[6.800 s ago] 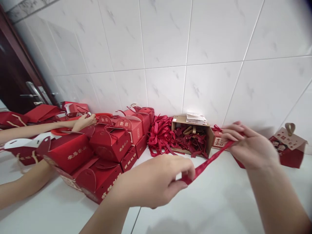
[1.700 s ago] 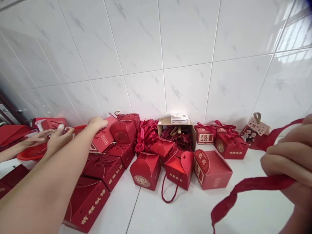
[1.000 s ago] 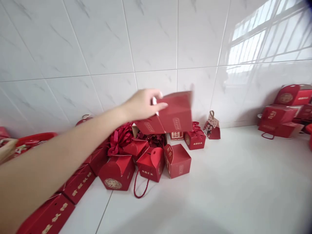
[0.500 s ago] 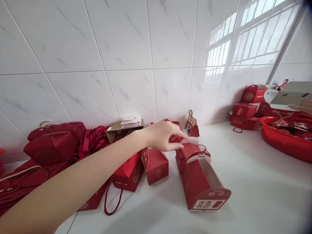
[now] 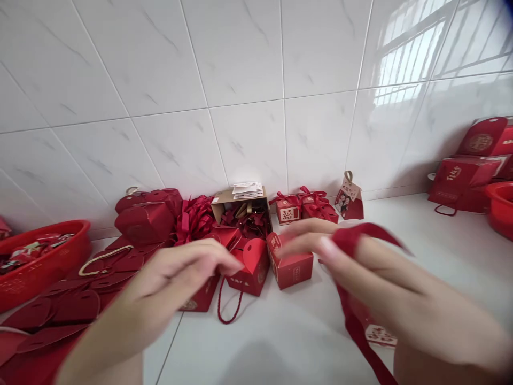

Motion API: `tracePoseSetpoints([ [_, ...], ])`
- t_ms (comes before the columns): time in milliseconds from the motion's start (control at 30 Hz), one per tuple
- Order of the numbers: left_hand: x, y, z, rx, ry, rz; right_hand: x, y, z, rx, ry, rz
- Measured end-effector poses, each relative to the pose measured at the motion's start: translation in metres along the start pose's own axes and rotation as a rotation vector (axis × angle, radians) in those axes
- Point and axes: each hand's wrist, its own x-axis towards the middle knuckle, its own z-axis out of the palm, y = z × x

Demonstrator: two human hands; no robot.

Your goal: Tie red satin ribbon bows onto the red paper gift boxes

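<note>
My left hand is blurred, its fingers bent and drawn together in front of a red gift box with a rope handle; whatever they may hold is too hidden to make out. On the right, my right hand has a dark red ribbon looped over its fingers and hanging down beside it. Between the hands stands a closed red box. Behind my right hand, another red box is mostly covered, with a pale label showing.
A brown carton with ribbons and paper slips stands at the wall. Red boxes are piled left, near a red basin of sweets. Small bowed boxes, stacked boxes and another basin are toward the right.
The view has turned left, showing the left basin. The left arm has drawn back from over the boxes. My right hand now shows large in front, with a red ribbon; the pale open box is out of view.
</note>
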Motion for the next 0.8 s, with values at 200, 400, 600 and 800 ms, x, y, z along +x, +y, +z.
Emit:
tracePoseSetpoints([
  [200,0.010,-0.012,0.035,-0.354,-0.322,-0.063,0.035,0.006,0.059,0.075,-0.207,0.077],
  [400,0.006,-0.012,0.013,-0.319,-0.216,-0.122,0.041,0.014,0.060,0.128,-0.138,0.212],
  [600,-0.001,-0.016,-0.008,-0.356,-0.116,-0.046,0.045,0.019,0.053,0.263,0.134,0.153],
  [800,-0.009,-0.017,-0.020,-0.201,-0.013,-0.104,0.047,0.030,0.043,0.436,0.369,0.078],
])
